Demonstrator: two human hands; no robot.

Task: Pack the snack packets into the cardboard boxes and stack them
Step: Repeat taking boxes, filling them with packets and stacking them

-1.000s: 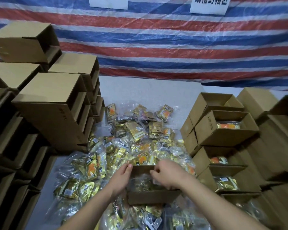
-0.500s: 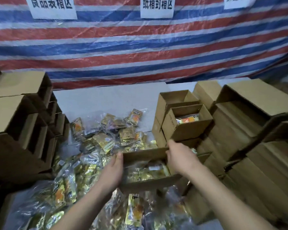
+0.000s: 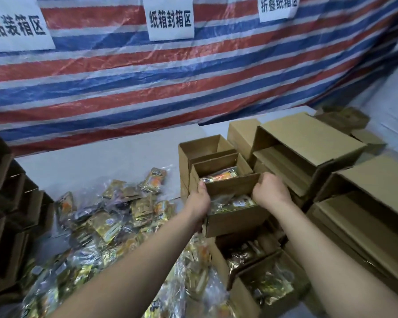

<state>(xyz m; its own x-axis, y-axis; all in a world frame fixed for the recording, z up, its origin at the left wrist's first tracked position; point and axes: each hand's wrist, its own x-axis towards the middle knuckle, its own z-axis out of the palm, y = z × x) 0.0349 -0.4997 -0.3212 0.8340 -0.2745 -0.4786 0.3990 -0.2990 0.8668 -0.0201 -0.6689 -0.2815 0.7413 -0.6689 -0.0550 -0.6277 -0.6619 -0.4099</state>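
Observation:
A small open cardboard box (image 3: pixel 236 220) with gold snack packets inside is held between my hands, up among the row of filled boxes on the right. My left hand (image 3: pixel 199 200) grips its left side and my right hand (image 3: pixel 270 191) grips its far right corner. Just behind it sits another open box (image 3: pixel 218 166) with an orange packet showing. Below it lie more open boxes with packets (image 3: pixel 265 285). A heap of loose gold and orange snack packets (image 3: pixel 115 216) covers the table on the left.
Empty folded cardboard boxes are stacked on their sides at the right (image 3: pixel 308 143) and along the left edge (image 3: pixel 7 203). A striped red, white and blue tarp (image 3: pixel 147 76) with white paper signs hangs behind the grey table (image 3: pixel 97 164).
My hands lifted the packed box off the packet heap and carried it right and away from me to the row of filled boxes. The view has swung to the right.

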